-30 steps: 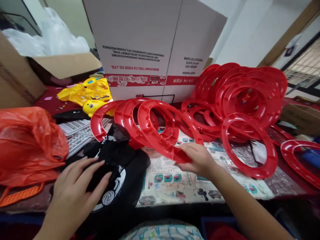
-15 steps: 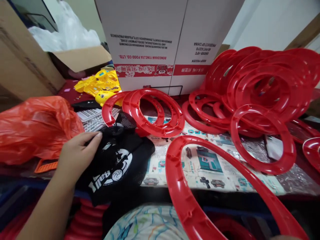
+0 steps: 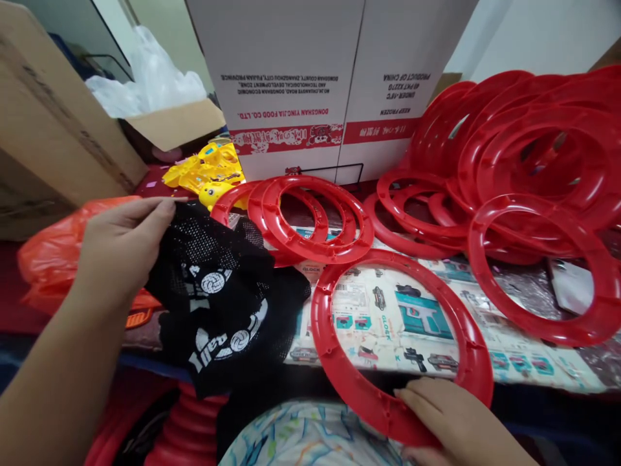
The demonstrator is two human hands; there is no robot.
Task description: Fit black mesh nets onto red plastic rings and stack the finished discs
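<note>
My left hand (image 3: 121,243) pinches the edge of a black mesh net (image 3: 216,249) with white ball prints and lifts it off a black pile of the same netting (image 3: 252,304). In my right hand (image 3: 446,414) is a red plastic ring (image 3: 330,343), gripped by its near rim. The ring tilts toward me, its far side over the printed sheet (image 3: 383,310) at the table's front edge. Just beyond it, several overlapping red rings (image 3: 315,246) lean together. The fingertips of my right hand are partly hidden by the ring.
A tall white carton (image 3: 291,58) stands behind. A big heap of red rings (image 3: 533,123) fills the right side, with one loose ring (image 3: 553,333) in front. At left are an orange plastic bag (image 3: 53,265) and yellow plastic parts (image 3: 206,168). Stacked red rings (image 3: 187,427) sit below the table.
My right hand has taken a red ring from the leaning group and drawn it toward me. My left hand has gone from resting open over the netting to raising one net.
</note>
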